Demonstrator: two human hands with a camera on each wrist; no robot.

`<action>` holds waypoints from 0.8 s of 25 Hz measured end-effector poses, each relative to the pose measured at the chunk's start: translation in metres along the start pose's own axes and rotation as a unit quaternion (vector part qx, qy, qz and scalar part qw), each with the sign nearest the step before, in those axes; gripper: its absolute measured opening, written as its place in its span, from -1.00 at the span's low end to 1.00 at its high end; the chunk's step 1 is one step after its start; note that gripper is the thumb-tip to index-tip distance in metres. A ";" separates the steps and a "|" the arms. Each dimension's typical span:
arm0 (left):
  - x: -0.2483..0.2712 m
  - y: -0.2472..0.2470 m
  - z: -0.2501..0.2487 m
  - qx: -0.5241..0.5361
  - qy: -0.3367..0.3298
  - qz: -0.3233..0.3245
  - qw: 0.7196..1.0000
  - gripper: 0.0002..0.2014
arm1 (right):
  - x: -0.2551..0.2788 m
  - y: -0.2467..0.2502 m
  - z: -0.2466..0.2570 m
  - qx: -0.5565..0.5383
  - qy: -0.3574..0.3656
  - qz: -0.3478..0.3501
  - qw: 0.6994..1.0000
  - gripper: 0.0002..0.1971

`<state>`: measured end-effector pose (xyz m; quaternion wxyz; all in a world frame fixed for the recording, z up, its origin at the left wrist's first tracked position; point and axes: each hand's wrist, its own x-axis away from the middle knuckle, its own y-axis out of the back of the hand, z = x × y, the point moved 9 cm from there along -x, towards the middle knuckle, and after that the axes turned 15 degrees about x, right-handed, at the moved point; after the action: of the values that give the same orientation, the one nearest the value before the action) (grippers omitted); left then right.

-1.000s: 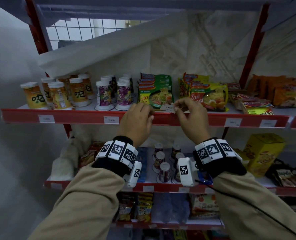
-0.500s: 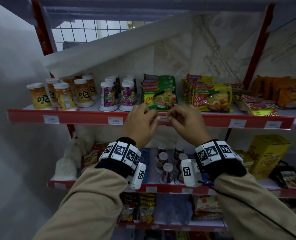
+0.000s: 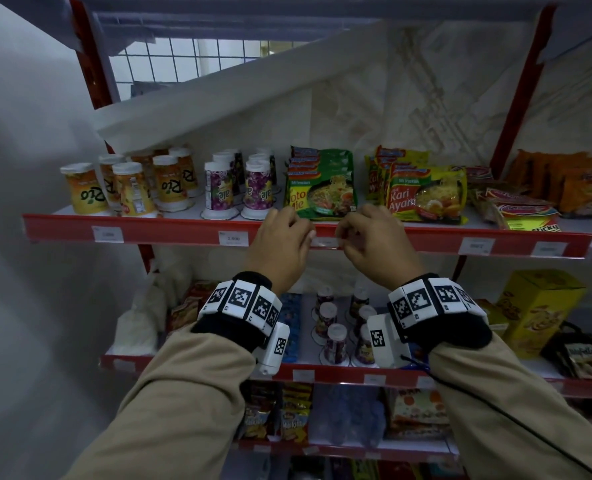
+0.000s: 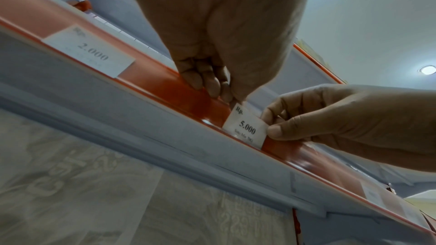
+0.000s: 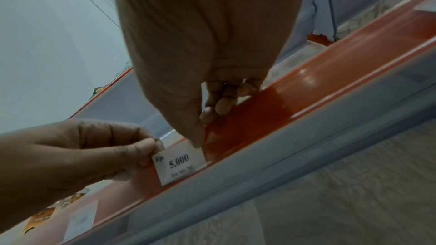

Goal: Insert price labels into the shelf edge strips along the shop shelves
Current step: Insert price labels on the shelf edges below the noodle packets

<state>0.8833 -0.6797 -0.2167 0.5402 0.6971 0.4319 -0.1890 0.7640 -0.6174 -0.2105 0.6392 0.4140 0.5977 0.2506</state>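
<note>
A white price label [image 3: 325, 242] printed "Rp. 5.000" lies against the red edge strip [image 3: 183, 233] of the upper shelf, below the green noodle packs [image 3: 322, 185]. My left hand [image 3: 308, 234] pinches its left end and my right hand [image 3: 342, 235] pinches its right end. In the left wrist view the label [image 4: 247, 128] has its lower edge down in the strip [image 4: 165, 85], with my left thumb at its top corner. In the right wrist view my right thumb presses the upper right corner of the label [image 5: 179, 163] and my other hand [image 5: 94, 154] holds the opposite end.
Other labels sit in the same strip: one reading 2.000 [image 3: 234, 239], one at the far left [image 3: 107, 234] and two on the right [image 3: 477, 245]. Orange drink cups [image 3: 128, 188], purple cups [image 3: 246, 188] and yellow noodle packs [image 3: 426, 195] stand close behind the strip. Lower shelves [image 3: 322, 374] hold more goods.
The label was held above the shelf edge by my right hand. Both hands have come down and together, and the label now lies on the strip, pinched at both ends.
</note>
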 end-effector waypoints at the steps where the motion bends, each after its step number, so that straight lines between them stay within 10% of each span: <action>1: 0.000 0.000 0.001 -0.001 0.001 -0.001 1.000 -0.82 | 0.000 0.000 0.000 -0.002 0.001 -0.002 1.000 -0.89; 20: 0.000 0.013 -0.002 -0.051 0.028 -0.006 0.998 -0.90 | 0.008 0.009 -0.009 -0.059 -0.014 -0.089 0.994 -0.81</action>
<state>0.8936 -0.6783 -0.2086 0.5615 0.6709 0.4604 -0.1506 0.7579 -0.6035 -0.2067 0.6907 0.3237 0.6075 0.2217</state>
